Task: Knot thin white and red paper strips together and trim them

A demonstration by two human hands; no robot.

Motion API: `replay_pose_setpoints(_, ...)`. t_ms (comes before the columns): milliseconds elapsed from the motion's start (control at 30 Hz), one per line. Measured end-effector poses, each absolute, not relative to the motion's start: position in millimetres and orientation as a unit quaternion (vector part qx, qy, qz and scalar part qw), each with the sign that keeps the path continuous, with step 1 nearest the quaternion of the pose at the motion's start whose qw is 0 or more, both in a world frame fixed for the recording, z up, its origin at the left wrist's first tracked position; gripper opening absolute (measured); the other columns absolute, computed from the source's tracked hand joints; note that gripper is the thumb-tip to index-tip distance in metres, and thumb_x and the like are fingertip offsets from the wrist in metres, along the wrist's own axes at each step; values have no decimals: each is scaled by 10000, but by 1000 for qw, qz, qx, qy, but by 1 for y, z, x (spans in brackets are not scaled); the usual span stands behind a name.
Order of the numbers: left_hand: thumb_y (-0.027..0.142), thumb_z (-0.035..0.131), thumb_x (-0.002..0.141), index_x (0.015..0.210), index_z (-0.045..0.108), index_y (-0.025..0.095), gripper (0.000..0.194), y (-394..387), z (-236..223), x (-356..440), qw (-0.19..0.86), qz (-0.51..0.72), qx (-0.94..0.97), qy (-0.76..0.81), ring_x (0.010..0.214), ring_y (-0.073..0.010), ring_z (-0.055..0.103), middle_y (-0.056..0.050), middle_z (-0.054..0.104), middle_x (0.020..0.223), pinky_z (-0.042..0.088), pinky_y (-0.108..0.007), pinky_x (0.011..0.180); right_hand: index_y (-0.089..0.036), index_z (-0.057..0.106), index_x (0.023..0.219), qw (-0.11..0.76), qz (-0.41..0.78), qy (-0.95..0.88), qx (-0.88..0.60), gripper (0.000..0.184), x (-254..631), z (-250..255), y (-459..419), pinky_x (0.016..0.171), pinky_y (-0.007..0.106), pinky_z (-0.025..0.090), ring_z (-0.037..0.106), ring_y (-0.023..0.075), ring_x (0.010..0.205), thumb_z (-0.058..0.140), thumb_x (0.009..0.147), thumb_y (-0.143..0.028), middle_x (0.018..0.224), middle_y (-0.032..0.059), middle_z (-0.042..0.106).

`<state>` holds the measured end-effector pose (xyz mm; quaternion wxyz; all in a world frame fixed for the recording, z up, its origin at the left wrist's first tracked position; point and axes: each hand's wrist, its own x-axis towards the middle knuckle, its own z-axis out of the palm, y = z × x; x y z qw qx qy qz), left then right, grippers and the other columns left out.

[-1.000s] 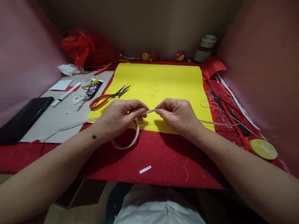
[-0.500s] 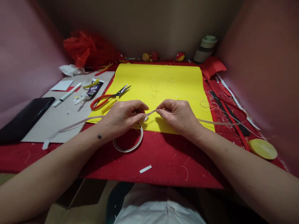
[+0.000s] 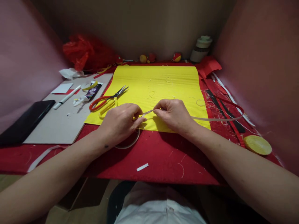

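Paper strip [image 3: 148, 112] is pinched by left fingers [image 3: 140, 120] and right fingers [image 3: 159, 111]; below them, a loop [image 3: 127, 147] seems made, more left loose.

pale print on the dark tube [image 3: 94, 90] is illegible.

- Back wall [image 3: 144, 25]: plain, grey-brown, dim from where I stand.
- Left wall [image 3: 25, 62]: pale pinkish mauve, close alongside the table.
- Right wall [image 3: 261, 81]: deeper reddish pink, equally close.
- Table [image 3: 161, 158]: covered in red cloth, reaching back to the wall.
- Floor [image 3: 77, 216]: tan; brown box [image 3: 91, 193] below the table's front edge.
- Light: low, soft; upper corners in shadow.
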<state>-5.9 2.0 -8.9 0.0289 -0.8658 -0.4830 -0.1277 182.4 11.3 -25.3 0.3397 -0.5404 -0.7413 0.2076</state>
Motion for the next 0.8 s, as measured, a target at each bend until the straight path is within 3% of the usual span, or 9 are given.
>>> replay_pose_setpoints(267, 283, 586, 843, 769, 600, 140, 161, 3, -15, 1, 39, -146, -867, -475, 633, -129, 528, -39, 618, 727, 381, -257, 585, -141, 747, 801, 328, 202, -746, -543, 200, 181, -25, 13, 610, 257, 397, 582, 138, 640, 551, 774, -172, 704, 51, 702)
replay_pose_setpoints(467, 247, 549, 855, 715, 592, 146, 178, 6, -23, 1, 162, -167, -889, -394, 749, -191, 500, -92, 585, 805, 432, -318, 654, -145, 749, 787, 327, 197, -748, -543, 199, 182, -26, 14, 635, 260, 412, 602, 145, 663, 551, 765, -157, 723, 55, 714)
replay_pose_setpoints(800, 286, 520, 888, 799, 566, 134, 182, 12, -29, 0, 107, -152, -909, -372, 764, -194, 523, -80, 597, 796, 439, -313, 685, -142, 758, 788, 290, 181, -758, -556, 224, 184, -23, 15, 619, 268, 400, 613, 160, 672, 538, 746, -132, 730, 73, 720)
